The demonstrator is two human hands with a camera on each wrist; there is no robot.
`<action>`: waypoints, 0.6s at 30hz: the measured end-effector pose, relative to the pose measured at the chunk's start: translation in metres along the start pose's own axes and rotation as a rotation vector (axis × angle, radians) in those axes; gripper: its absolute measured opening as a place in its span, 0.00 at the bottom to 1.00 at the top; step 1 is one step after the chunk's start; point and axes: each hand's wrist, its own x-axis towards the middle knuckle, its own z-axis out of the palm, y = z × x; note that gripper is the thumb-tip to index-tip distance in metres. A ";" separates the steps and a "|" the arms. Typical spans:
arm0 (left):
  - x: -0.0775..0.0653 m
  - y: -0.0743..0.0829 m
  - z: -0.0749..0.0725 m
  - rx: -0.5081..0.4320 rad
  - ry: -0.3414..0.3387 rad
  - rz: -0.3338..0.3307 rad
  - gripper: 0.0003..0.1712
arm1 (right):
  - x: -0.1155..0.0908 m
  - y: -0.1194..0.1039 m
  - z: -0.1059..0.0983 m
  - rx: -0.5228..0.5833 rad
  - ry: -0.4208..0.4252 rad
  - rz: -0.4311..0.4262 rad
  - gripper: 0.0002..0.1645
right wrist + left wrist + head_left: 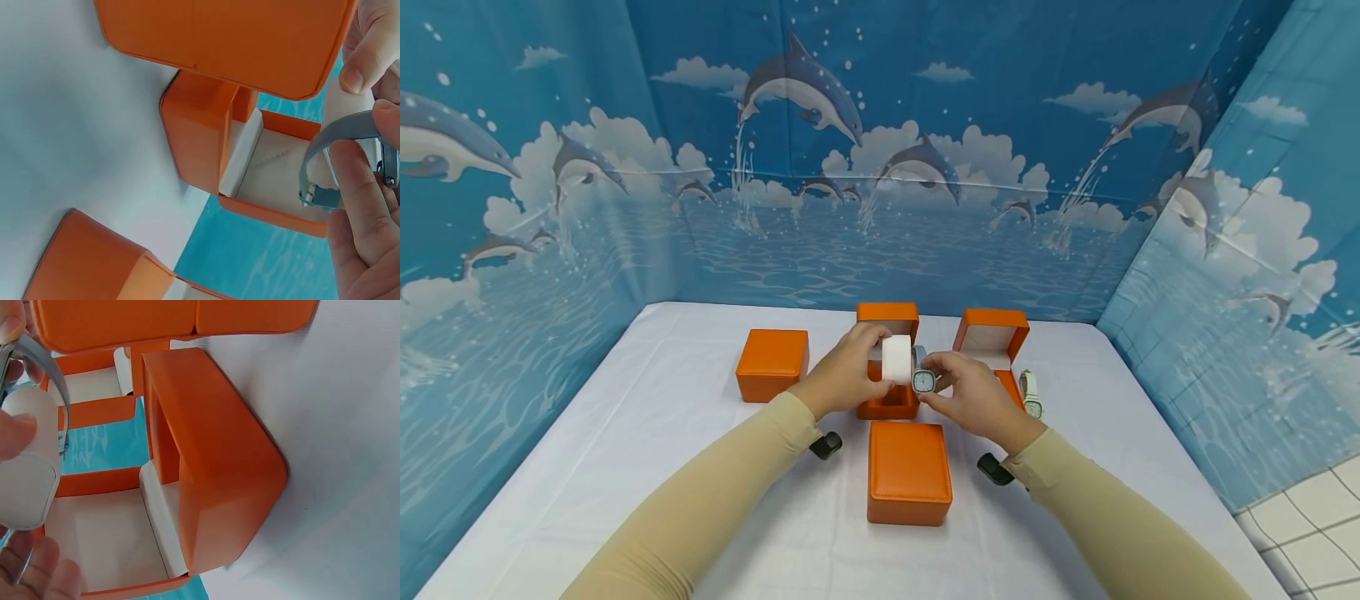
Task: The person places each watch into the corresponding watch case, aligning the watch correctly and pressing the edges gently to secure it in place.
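Note:
My left hand (842, 375) grips a white watch cushion (896, 360) between thumb and fingers, above the middle open orange box (887, 412). At the cushion's right end, my right hand (973, 400) pinches a watch (923, 381) with a squarish face and a grey-blue strap. In the right wrist view the buckled strap (347, 128) forms a loop next to the cushion (337, 106). How far the loop goes over the cushion is hard to tell. The left wrist view shows the cushion's flat rounded end (28, 487) facing the camera.
One closed orange box (910, 471) stands in front of the hands, another (772, 362) to the left. Right of the middle, an open orange box (992, 321) has a pale-strapped watch (1030, 392) at its right side. A white cloth (700, 467) covers the table; dolphin-print curtains surround it.

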 end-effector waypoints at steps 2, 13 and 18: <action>0.000 0.001 -0.001 0.004 0.015 -0.002 0.42 | 0.000 0.000 0.000 -0.001 0.004 -0.003 0.28; 0.000 0.004 -0.001 -0.031 0.009 -0.034 0.45 | -0.002 -0.004 0.001 0.002 0.030 -0.056 0.29; 0.000 0.005 -0.001 -0.055 -0.007 -0.014 0.43 | -0.002 -0.004 0.002 0.006 0.042 -0.058 0.30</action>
